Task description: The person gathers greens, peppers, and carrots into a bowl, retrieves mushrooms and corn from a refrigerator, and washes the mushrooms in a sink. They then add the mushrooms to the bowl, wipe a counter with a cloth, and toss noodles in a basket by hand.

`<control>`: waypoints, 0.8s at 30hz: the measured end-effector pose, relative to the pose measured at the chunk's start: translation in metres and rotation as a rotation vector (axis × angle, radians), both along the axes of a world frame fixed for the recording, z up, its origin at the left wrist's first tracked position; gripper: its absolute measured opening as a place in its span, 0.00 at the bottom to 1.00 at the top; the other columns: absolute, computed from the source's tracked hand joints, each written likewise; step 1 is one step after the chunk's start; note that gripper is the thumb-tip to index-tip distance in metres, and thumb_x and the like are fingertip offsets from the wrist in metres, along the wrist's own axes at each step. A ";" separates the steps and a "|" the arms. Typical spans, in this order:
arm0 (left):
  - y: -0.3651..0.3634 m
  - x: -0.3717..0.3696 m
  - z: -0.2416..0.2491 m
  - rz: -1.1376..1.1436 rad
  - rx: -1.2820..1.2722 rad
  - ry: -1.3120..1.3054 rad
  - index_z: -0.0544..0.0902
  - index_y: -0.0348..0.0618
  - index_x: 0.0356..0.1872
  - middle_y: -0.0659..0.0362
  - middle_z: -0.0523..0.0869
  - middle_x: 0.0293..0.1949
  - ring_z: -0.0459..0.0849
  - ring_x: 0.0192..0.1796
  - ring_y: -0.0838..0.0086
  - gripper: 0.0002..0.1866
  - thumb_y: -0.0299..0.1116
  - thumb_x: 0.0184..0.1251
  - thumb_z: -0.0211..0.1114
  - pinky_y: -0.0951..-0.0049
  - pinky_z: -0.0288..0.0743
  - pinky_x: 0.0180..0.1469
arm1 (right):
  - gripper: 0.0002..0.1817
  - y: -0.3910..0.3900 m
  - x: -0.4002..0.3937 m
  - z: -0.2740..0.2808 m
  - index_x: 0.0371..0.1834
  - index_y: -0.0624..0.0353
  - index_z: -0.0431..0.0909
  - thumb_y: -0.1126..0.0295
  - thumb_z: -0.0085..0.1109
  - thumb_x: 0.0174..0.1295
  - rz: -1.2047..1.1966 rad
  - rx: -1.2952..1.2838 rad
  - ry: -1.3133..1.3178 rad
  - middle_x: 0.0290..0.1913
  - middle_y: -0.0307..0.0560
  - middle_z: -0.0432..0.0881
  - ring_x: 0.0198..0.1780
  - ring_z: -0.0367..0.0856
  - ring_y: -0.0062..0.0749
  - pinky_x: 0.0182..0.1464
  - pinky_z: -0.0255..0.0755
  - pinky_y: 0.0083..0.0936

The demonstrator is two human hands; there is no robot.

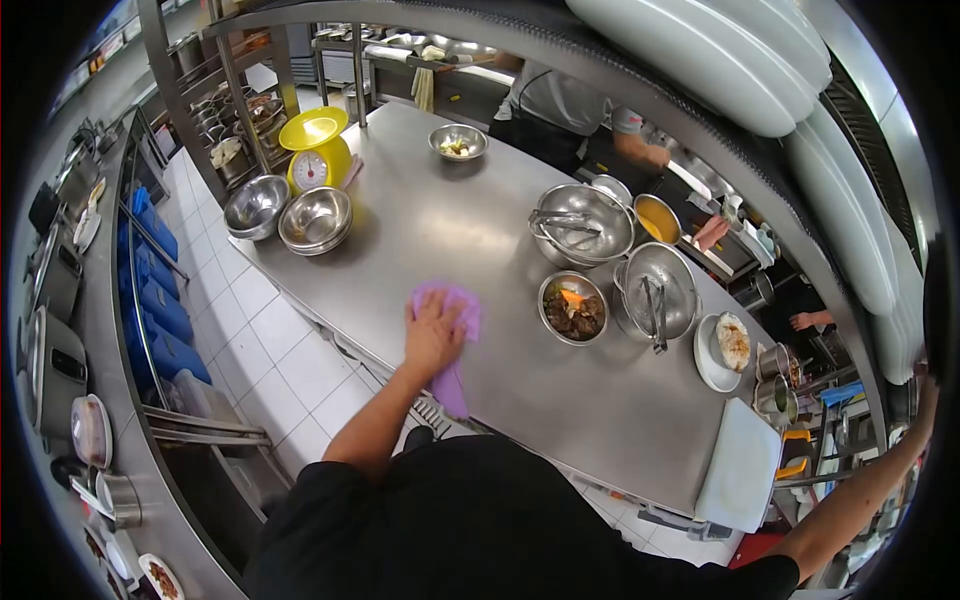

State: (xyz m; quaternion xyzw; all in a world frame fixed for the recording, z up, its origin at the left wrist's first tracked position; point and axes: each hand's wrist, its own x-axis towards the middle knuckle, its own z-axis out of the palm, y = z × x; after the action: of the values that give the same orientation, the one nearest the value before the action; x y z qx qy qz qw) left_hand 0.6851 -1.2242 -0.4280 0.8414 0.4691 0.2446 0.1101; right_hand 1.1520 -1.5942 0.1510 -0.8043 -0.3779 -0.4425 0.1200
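Note:
My left hand (435, 330) presses a purple cloth (453, 388) against the steel worktable (430, 235), its fingers bent over the bunched part. One end of the cloth trails toward the table's near edge. My right arm stretches out to the far right, where my right hand (931, 385) is at the dark rim of the view beside the upright of the overhead shelf. Its fingers are hidden. To the right of the cloth stands a steel bowl of dark meat with an orange piece (573, 308).
Steel pots with tongs (583, 225) stand at the back right, near an oval dish of food (732, 342) and a white cutting board (738, 470). Steel bowls (315, 220) and a yellow scale (318, 150) occupy the left end. Across the table, a person (570, 100) holds a knife. Plates (700, 60) hang overhead.

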 end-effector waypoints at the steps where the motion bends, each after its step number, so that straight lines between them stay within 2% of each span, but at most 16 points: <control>1: 0.007 -0.002 0.002 0.042 0.007 0.000 0.78 0.54 0.65 0.49 0.67 0.72 0.60 0.76 0.52 0.26 0.44 0.64 0.62 0.39 0.46 0.75 | 0.28 -0.004 0.014 -0.002 0.51 0.71 0.76 0.49 0.52 0.73 0.058 0.074 -0.157 0.44 0.56 0.80 0.42 0.78 0.42 0.51 0.73 0.36; 4: 0.019 0.003 0.038 0.077 -0.130 0.184 0.76 0.53 0.66 0.47 0.65 0.73 0.59 0.77 0.51 0.27 0.44 0.66 0.61 0.38 0.47 0.75 | 0.33 0.020 -0.068 0.001 0.51 0.71 0.74 0.45 0.58 0.67 -0.079 0.065 0.094 0.42 0.58 0.79 0.39 0.78 0.44 0.47 0.76 0.36; 5: 0.022 0.010 0.039 0.050 -0.062 0.117 0.75 0.52 0.67 0.46 0.67 0.72 0.61 0.76 0.51 0.28 0.45 0.66 0.61 0.40 0.50 0.74 | 0.35 0.020 -0.068 0.003 0.47 0.70 0.75 0.40 0.63 0.62 -0.015 0.018 0.121 0.39 0.55 0.79 0.36 0.78 0.42 0.38 0.77 0.33; 7: 0.025 0.036 0.040 -0.001 0.069 -0.023 0.74 0.52 0.68 0.44 0.71 0.69 0.66 0.73 0.49 0.29 0.46 0.66 0.63 0.44 0.57 0.73 | 0.34 0.011 -0.046 0.013 0.44 0.69 0.75 0.41 0.64 0.62 -0.213 -0.135 -0.040 0.38 0.54 0.79 0.35 0.78 0.39 0.33 0.77 0.32; 8: 0.027 0.052 0.041 -0.075 -0.052 -0.141 0.73 0.51 0.69 0.44 0.73 0.67 0.69 0.70 0.49 0.30 0.47 0.66 0.63 0.46 0.60 0.71 | 0.33 0.014 -0.055 0.011 0.42 0.68 0.75 0.42 0.64 0.62 -0.308 -0.213 -0.121 0.37 0.53 0.79 0.35 0.78 0.37 0.31 0.76 0.31; 9: 0.028 0.070 0.043 -0.146 -0.176 -0.259 0.72 0.50 0.69 0.43 0.76 0.64 0.72 0.68 0.49 0.31 0.47 0.67 0.63 0.47 0.62 0.70 | 0.30 0.014 -0.069 0.000 0.39 0.67 0.74 0.44 0.65 0.63 -0.244 0.020 0.083 0.34 0.55 0.78 0.35 0.77 0.35 0.35 0.77 0.33; 10: 0.028 0.088 0.042 -0.214 -0.303 -0.375 0.71 0.49 0.70 0.42 0.78 0.61 0.75 0.66 0.49 0.32 0.48 0.67 0.63 0.49 0.65 0.69 | 0.30 0.003 -0.065 0.001 0.40 0.67 0.75 0.44 0.65 0.63 -0.300 0.068 0.055 0.34 0.56 0.79 0.36 0.78 0.36 0.36 0.77 0.33; 12: 0.029 0.121 0.039 -0.198 -0.493 -0.340 0.69 0.41 0.70 0.43 0.83 0.53 0.82 0.55 0.54 0.35 0.49 0.67 0.64 0.57 0.73 0.62 | 0.30 -0.002 -0.093 -0.002 0.41 0.68 0.76 0.45 0.64 0.64 -0.403 0.168 -0.007 0.36 0.58 0.81 0.37 0.79 0.37 0.39 0.78 0.34; 13: 0.029 0.135 0.037 -0.188 -0.584 -0.322 0.68 0.37 0.70 0.44 0.86 0.49 0.86 0.49 0.56 0.36 0.50 0.67 0.64 0.61 0.77 0.59 | 0.33 -0.008 -0.138 -0.019 0.48 0.69 0.77 0.43 0.62 0.65 -0.339 0.339 0.183 0.42 0.62 0.83 0.42 0.83 0.40 0.45 0.81 0.32; 15: 0.028 0.155 0.029 -0.195 -0.805 -0.416 0.68 0.37 0.69 0.45 0.87 0.43 0.88 0.39 0.59 0.33 0.44 0.68 0.62 0.62 0.82 0.47 | 0.29 -0.082 -0.111 -0.039 0.52 0.68 0.76 0.49 0.61 0.67 -0.258 0.429 0.044 0.45 0.59 0.82 0.45 0.81 0.38 0.48 0.79 0.31; 16: 0.027 0.163 0.024 -0.199 -0.918 -0.463 0.69 0.37 0.68 0.45 0.87 0.40 0.89 0.34 0.61 0.31 0.41 0.68 0.62 0.62 0.84 0.41 | 0.27 -0.126 -0.102 -0.054 0.54 0.68 0.75 0.52 0.60 0.68 -0.215 0.445 0.003 0.47 0.57 0.81 0.47 0.81 0.37 0.50 0.78 0.31; 20: 0.033 0.160 0.014 -0.248 -0.901 -0.541 0.72 0.39 0.65 0.47 0.87 0.36 0.86 0.24 0.66 0.25 0.31 0.66 0.58 0.66 0.83 0.26 | 0.22 -0.275 -0.086 -0.158 0.62 0.66 0.71 0.63 0.58 0.72 -0.099 0.358 0.069 0.54 0.51 0.78 0.53 0.78 0.34 0.56 0.73 0.29; 21: 0.029 0.153 0.023 -0.232 -0.895 -0.528 0.73 0.40 0.64 0.47 0.86 0.36 0.86 0.23 0.65 0.24 0.30 0.66 0.57 0.66 0.83 0.26 | 0.21 -0.285 -0.087 -0.196 0.64 0.65 0.70 0.66 0.57 0.73 -0.073 0.354 0.171 0.55 0.50 0.78 0.55 0.77 0.33 0.58 0.72 0.29; 22: 0.028 0.148 0.028 -0.217 -0.886 -0.516 0.74 0.40 0.63 0.47 0.86 0.37 0.86 0.23 0.65 0.23 0.28 0.66 0.56 0.66 0.83 0.25 | 0.18 -0.260 -0.103 -0.244 0.61 0.66 0.71 0.71 0.58 0.72 0.077 0.680 0.383 0.53 0.48 0.77 0.54 0.76 0.33 0.57 0.73 0.30; 23: 0.032 0.144 0.020 -0.232 -0.859 -0.498 0.75 0.40 0.62 0.47 0.86 0.37 0.86 0.24 0.64 0.22 0.29 0.66 0.56 0.66 0.83 0.26 | 0.16 -0.213 -0.144 -0.263 0.57 0.66 0.73 0.74 0.60 0.69 -0.017 0.453 0.419 0.51 0.46 0.77 0.51 0.76 0.32 0.53 0.75 0.29; 24: 0.035 0.140 0.011 -0.248 -0.830 -0.481 0.75 0.40 0.61 0.47 0.86 0.37 0.87 0.25 0.63 0.21 0.29 0.66 0.56 0.67 0.84 0.26 | 0.18 -0.196 -0.151 -0.286 0.49 0.66 0.76 0.77 0.70 0.57 -0.042 0.205 0.455 0.47 0.50 0.80 0.47 0.80 0.37 0.53 0.73 0.31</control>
State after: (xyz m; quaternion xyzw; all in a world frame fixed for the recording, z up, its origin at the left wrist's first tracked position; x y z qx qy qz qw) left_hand 0.8247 -1.1888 -0.4167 0.6959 0.3848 0.2095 0.5690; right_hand 1.0006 -1.7900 -0.1354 -0.8745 -0.2777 -0.2884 0.2739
